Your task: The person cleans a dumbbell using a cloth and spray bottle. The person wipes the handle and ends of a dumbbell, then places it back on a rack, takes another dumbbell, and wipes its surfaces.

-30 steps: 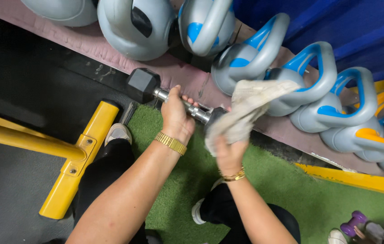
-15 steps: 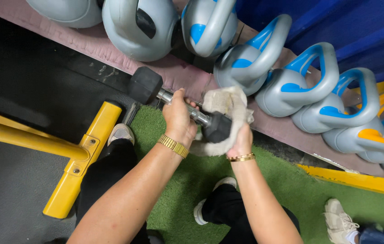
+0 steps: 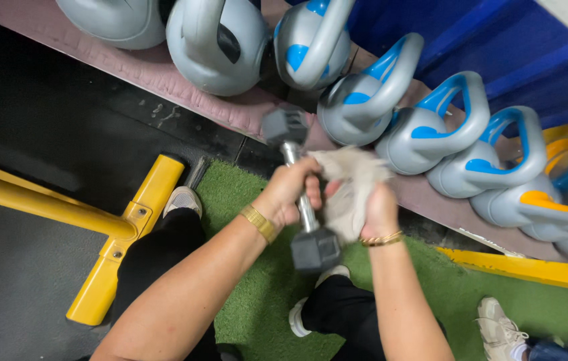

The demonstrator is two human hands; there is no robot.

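Green turf (image 3: 424, 281) underfoot, black mat (image 3: 50, 127) to the left, pink ledge (image 3: 163, 73) running across the top. Along the ledge, a row of grey kettlebells (image 3: 371, 93) with blue handles, 1 further right with an orange handle (image 3: 564, 180). Behind them, a blue wall (image 3: 498, 40). Yellow frame (image 3: 123, 234) lying on the mat at the left, its foot reaching the turf edge.

Centre of view: a dumbbell (image 3: 302, 194) with black hex heads and a metal grip, held nearly upright and slightly tilted, 1 head up near the ledge, the other down above the turf and a black trouser leg (image 3: 337, 307). Left hand (image 3: 287, 190) wrapped round the grip, fingers (image 3: 312, 190) clenched on the metal (gold watch (image 3: 259, 222) on that wrist). Right hand (image 3: 379, 210) just beside it, fingers closed on a crumpled off-white cloth (image 3: 354, 184), pressed against the grip and touching the left hand's fingers. Gold bracelet (image 3: 382, 238) on the right wrist.

Below, 2 legs in black, a pale shoe (image 3: 178, 199) at the turf's left edge and another (image 3: 310, 294) partly hidden under the lower head. At the bottom right corner, a white sneaker (image 3: 501, 327), not the wearer's own by its place. Yellow strip (image 3: 531, 267) along the turf's far right edge.
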